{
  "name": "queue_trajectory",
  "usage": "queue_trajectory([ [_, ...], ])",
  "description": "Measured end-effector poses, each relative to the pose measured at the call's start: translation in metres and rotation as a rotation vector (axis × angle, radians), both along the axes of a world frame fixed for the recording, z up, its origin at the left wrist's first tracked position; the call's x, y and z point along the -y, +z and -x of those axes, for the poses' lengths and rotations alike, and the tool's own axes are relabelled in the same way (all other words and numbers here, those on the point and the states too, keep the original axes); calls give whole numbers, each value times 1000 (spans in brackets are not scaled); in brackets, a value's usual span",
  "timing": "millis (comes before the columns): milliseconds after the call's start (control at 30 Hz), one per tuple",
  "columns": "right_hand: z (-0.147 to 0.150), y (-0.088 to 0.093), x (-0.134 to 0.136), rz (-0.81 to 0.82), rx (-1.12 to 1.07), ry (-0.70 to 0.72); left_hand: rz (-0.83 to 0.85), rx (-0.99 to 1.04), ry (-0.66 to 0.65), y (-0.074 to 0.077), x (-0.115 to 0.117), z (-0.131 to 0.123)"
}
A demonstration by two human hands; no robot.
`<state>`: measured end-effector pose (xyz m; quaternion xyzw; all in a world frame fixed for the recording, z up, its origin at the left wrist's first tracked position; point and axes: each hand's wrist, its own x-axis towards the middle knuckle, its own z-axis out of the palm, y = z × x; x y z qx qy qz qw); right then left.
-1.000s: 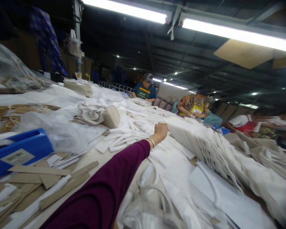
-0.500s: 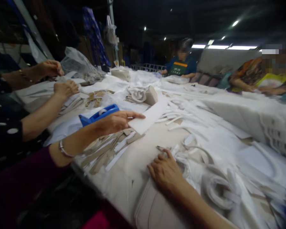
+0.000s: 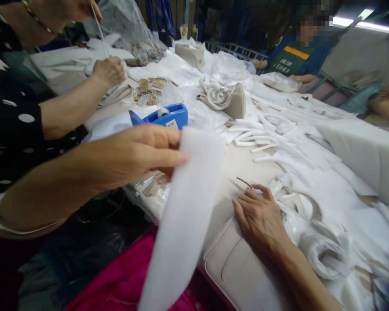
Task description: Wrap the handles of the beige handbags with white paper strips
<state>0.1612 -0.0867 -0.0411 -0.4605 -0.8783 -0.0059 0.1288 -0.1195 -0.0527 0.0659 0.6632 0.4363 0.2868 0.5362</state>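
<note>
Nearby, table edge (image 3: 168, 218) under strip (image 3: 188, 203)

The blue plastic tape dispenser (image 3: 164, 115) sits near the left edge of the fabric-strewn worktop (image 3: 236, 160), behind the left hand (image 3: 132, 155), which pinches a long white fabric strip (image 3: 184, 216) hanging over the near edge. The right hand (image 3: 259, 216) rests flat by that edge, on a beige padded panel (image 3: 236, 268), with loose white straps (image 3: 266, 138) behind it.

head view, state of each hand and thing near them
left hand: raised, pinching the white fabric strip
white fabric strip: hanging, blurred
right hand: flat, open, on the beige bag
beige bag: lying at table edge
blue tape dispenser: resting on table
</note>
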Motion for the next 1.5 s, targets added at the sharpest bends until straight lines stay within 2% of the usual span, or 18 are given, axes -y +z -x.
queue_trajectory([
  [67, -3, 3, 1, -3, -43, 12, 65, -33, -141, -31, -5, -20],
  [200, -9, 7, 4, 11, -147, 22, 66, -103, -141, -100, -10, -64],
  [267, -11, 8, 6, 14, -181, 18, 131, -40, -183, -123, -12, -79],
  [333, -12, 8, 7, 13, -193, 15, 197, 47, -175, -135, -14, -88],
  [500, -8, 5, 8, -49, -160, 3, 284, 116, -62, -138, -20, -94],
  [633, -3, 5, 7, -122, -133, -7, 344, 119, -130, -137, -24, -103],
  [767, -2, 4, 7, -123, -152, 12, 277, 26, -201, -142, -26, -125],
  [900, -3, 0, 8, -111, -168, 21, 161, -15, -137, -158, -31, -153],
  [967, -2, -3, 7, -84, -126, 16, 141, -30, -102, -165, -33, -158],
  [1033, -2, -5, 5, -47, -77, 19, 140, -59, -98, -164, -32, -146],
  [1100, -1, -7, 3, -21, -47, 24, 50, -80, -178, -155, -25, -116],
  [1133, -2, -7, 2, -16, -42, 23, -43, -80, -251, -147, -20, -96],
  [1200, -3, -9, 0, -7, -42, 19, -286, -98, -478, -132, -7, -54],
  [1300, -6, -12, -1, 14, -42, 25, -366, -152, -667, -120, 15, -10],
  [1400, -8, -15, -3, 14, -54, 29, -338, -74, -745, -130, 29, -6],
  [1500, -6, -13, -4, 31, -80, 37, -308, 69, -712, -148, 31, -22],
])
